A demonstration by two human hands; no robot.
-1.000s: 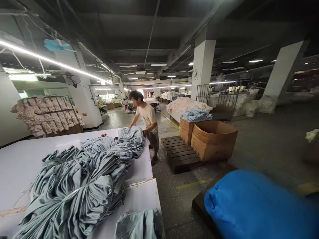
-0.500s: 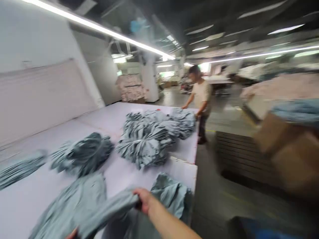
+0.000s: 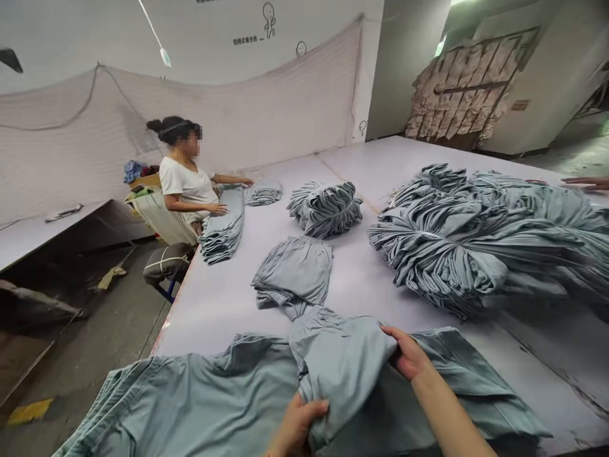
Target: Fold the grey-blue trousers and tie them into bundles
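- Since the frame half a second earlier, the view has swung left: the large tied bundle (image 3: 451, 254) has shifted to the right of the field, a co-worker in a white top (image 3: 181, 184) has entered it, and the left hand (image 3: 304, 419), then mostly cut off below, shows on the cloth.
- Left hand: closed narrowly on the near edge of a grey-green garment (image 3: 352, 349), thumb uppermost.
- Right hand (image 3: 409, 355): closed on the right side of the same piece.
- Grey-green garment: held between both hands over spread garments (image 3: 204, 393) at the near end of the white table (image 3: 200, 327); gathered waistband at the far end.
- Beyond it: a flat pile of shorts (image 3: 299, 270); contact with the held piece cannot be judged.
- Farther back: a smaller tied bundle (image 3: 328, 209), apart from the large one.
- Co-worker: arms about a long folded stack (image 3: 223, 222); a shorter stack (image 3: 265, 193) lies just beside.
- Right margin: another person's hand (image 3: 590, 183), near the large bundle.
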